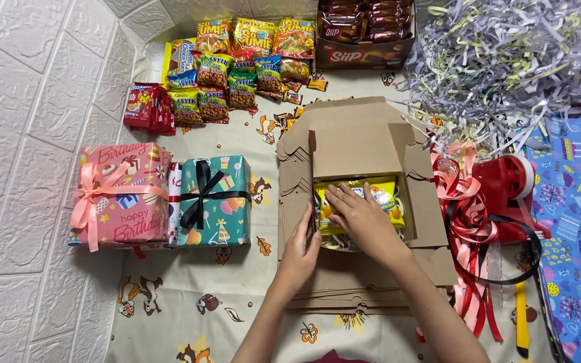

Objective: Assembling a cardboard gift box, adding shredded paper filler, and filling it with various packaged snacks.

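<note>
An open brown cardboard box (358, 144) lies in the middle with its flaps spread. Inside it sits a yellow snack packet (384, 191) on shredded paper. My right hand (361, 215) presses flat on the packet with fingers spread. My left hand (302, 250) holds the box's left wall at its near corner.
Two wrapped gifts lie left: a pink one with a pink ribbon (121, 195) and a teal one with a black ribbon (211, 200). Snack packets (237, 64) and a carton of bars (364, 33) are at the back. Shredded paper (506, 60), ribbons (469, 222), a red tape dispenser (506, 188), wrapping paper (573, 222) sit right.
</note>
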